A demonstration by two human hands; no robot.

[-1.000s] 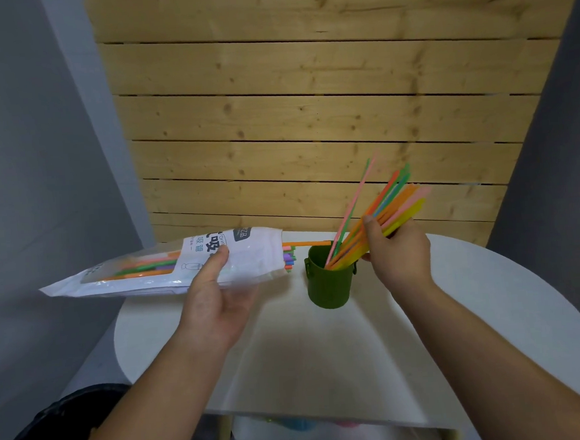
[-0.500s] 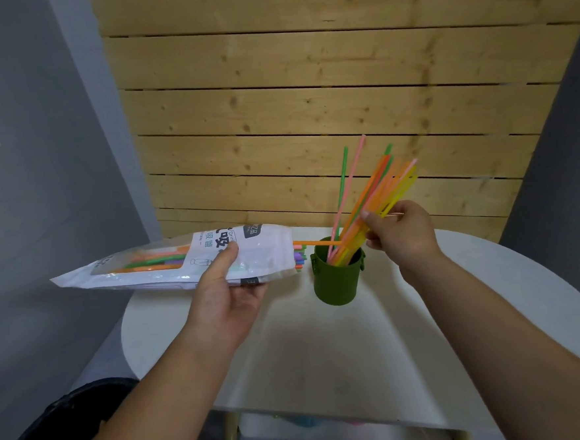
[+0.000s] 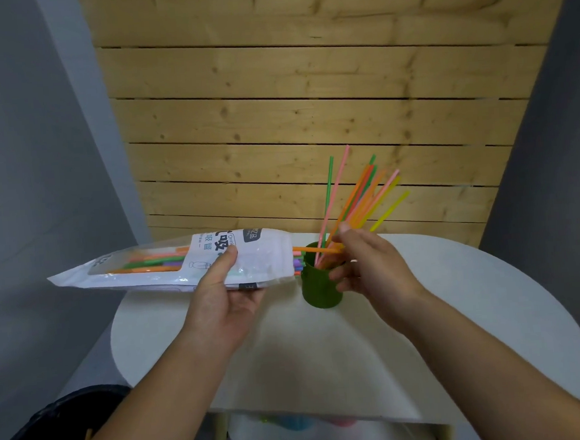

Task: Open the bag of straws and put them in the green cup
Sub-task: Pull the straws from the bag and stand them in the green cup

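A green cup stands on the white round table. A fan of coloured straws leans out of it to the upper right. My left hand grips the white and clear straw bag from below with the thumb on top, holding it level with its open end at the cup's left rim. Several straws remain inside, and one orange straw sticks out across the cup's mouth. My right hand hovers right beside the cup with relaxed, spread fingers, holding nothing; its fingertips are near that orange straw's tip.
A wooden plank wall rises just behind the table. A black bin sits on the floor at the lower left. Below the table's front edge is a shelf with blurred coloured items.
My right hand has let go of the bunch of straws, which now stands in the cup more upright. The hand dropped beside the cup. The bag stayed where it was.
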